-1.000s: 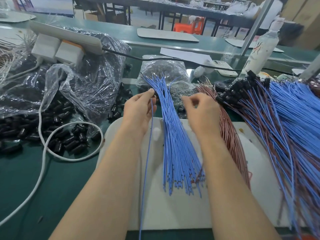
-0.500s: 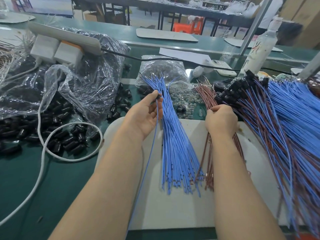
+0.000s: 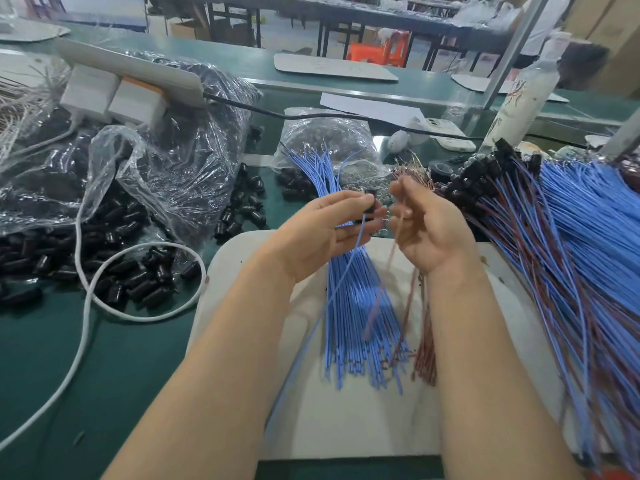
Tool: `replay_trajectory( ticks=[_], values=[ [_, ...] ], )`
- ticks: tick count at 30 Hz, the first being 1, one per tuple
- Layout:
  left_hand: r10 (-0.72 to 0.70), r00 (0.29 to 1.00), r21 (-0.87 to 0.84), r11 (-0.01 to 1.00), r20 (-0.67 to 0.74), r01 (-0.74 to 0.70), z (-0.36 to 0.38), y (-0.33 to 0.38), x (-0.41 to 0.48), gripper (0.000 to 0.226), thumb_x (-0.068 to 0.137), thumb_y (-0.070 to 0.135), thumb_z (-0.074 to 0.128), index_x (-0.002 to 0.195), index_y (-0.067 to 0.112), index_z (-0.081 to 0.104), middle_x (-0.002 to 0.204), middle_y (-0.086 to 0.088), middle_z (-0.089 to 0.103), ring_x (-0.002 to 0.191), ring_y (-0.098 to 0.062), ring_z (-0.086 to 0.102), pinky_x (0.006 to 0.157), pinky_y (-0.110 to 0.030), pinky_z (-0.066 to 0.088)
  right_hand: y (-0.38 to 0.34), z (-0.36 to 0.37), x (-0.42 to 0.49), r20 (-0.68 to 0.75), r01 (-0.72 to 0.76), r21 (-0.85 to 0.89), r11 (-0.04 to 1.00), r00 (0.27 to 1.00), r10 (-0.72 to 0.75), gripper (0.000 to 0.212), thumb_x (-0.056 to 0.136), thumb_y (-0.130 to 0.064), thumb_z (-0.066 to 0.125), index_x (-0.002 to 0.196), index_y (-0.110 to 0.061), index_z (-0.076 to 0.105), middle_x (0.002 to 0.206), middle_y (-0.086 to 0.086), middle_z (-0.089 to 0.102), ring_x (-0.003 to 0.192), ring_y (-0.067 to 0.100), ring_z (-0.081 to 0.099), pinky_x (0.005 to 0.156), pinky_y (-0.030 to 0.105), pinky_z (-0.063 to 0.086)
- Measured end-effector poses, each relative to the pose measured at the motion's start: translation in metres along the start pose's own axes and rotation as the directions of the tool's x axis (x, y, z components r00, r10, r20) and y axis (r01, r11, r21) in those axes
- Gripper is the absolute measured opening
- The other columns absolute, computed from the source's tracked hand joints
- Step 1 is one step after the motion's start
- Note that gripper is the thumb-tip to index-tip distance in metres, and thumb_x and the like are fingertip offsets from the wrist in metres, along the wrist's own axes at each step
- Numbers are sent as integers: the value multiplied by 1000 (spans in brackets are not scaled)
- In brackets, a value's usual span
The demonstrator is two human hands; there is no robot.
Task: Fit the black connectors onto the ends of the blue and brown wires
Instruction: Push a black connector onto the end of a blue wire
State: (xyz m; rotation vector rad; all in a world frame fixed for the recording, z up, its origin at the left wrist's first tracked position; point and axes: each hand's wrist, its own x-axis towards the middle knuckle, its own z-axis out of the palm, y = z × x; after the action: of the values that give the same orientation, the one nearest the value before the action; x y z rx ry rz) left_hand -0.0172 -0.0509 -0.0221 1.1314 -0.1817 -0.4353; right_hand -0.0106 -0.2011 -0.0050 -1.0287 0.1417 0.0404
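bright, even light | soft shadows | wide-angle edge bending | slight motion blur

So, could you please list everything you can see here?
board: one, white, under the arms
blue wire bundle: one, blue, on the board
brown wire bundle: one, brown, right of the blue bundle
finished wires: many, blue and brown with black ends, far right
loose connectors: many, black, left of the board
plastic bags: at least two, clear, behind the connectors
cable: one, white, looping left
bottle: one, white, back right
left hand: one, holding a black connector and a blue wire
right hand: one, pinching a blurred brown wire
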Motion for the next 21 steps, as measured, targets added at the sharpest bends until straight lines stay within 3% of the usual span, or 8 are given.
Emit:
replay_trajectory(
  ticks=[3, 5, 7, 9, 11, 13, 16, 21],
  values=[
    [13, 1000, -39, 999, 12, -12, -1, 0, 0, 9, 86, 21, 62, 93, 15, 62, 100, -5, 69, 96, -23, 67, 91, -31, 54, -3, -1, -6, 242, -71, 57, 996, 969, 55, 14, 94, -8, 45, 94, -7, 59, 63, -3, 65, 36, 0, 42, 34, 7, 33],
    [38, 998, -53, 998, -54, -41, -3, 1, 1, 6, 89, 20, 60, 91, 15, 63, 98, -3, 69, 94, -20, 68, 85, -29, 56, -4, -5, -11, 487, -93, 81, 992, 873, 42, 20, 89, -13, 47, 97, -8, 64, 62, -3, 63, 35, -1, 43, 33, 6, 30],
    [51, 990, -59, 997, -128, -59, -5, 2, 2, 8, 92, 21, 58, 90, 16, 64, 96, 1, 69, 88, -15, 68, 80, -27, 56, -5, -7, -16, 708, -106, 121, 987, 706, -11, 18, 89, -15, 54, 97, -8, 68, 62, 0, 63, 36, 0, 43, 35, 10, 26],
    [47, 986, -87, 994, -159, -61, -6, 4, 3, 10, 94, 22, 56, 89, 17, 63, 95, 1, 69, 82, -12, 68, 78, -26, 56, -6, -3, -17, 742, -115, 165, 980, 668, -46, 14, 89, -16, 59, 97, -9, 68, 63, 2, 63, 38, 2, 42, 37, 11, 29],
    [30, 989, -99, 994, -147, -45, -7, 5, 2, 12, 94, 23, 54, 90, 16, 62, 98, -1, 70, 82, -11, 68, 76, -26, 57, -5, 1, -13, 520, -32, 235, 971, 849, -98, 13, 89, -16, 55, 93, -13, 67, 64, 1, 64, 42, 3, 49, 40, 10, 37],
    [14, 995, -79, 997, -98, -21, -6, 4, 0, 12, 94, 23, 54, 89, 16, 62, 104, -4, 69, 88, -15, 69, 79, -28, 58, -5, 1, -9, 87, 174, 196, 965, 977, -194, 14, 95, -12, 49, 92, -15, 62, 66, 2, 65, 47, 6, 53, 45, 12, 44],
    [-18, 1000, -2, 1000, 1, 18, -3, 3, -3, 12, 94, 18, 55, 86, 15, 63, 107, -11, 70, 90, -22, 69, 83, -31, 57, -5, -7, -3, -284, 371, 125, 920, 902, -325, 18, 101, -11, 41, 93, -16, 56, 69, 2, 67, 54, 9, 57, 52, 17, 48],
    [-29, 1000, 63, 998, 0, 29, -1, 1, -4, 10, 93, 10, 56, 85, 10, 61, 81, -7, 71, 57, -6, 61, 58, -15, 53, -5, -11, 0, -322, 409, 224, 885, 888, -329, 14, 101, -13, 42, 97, -15, 55, 76, 4, 68, 60, 11, 59, 58, 19, 50]
  ],
)
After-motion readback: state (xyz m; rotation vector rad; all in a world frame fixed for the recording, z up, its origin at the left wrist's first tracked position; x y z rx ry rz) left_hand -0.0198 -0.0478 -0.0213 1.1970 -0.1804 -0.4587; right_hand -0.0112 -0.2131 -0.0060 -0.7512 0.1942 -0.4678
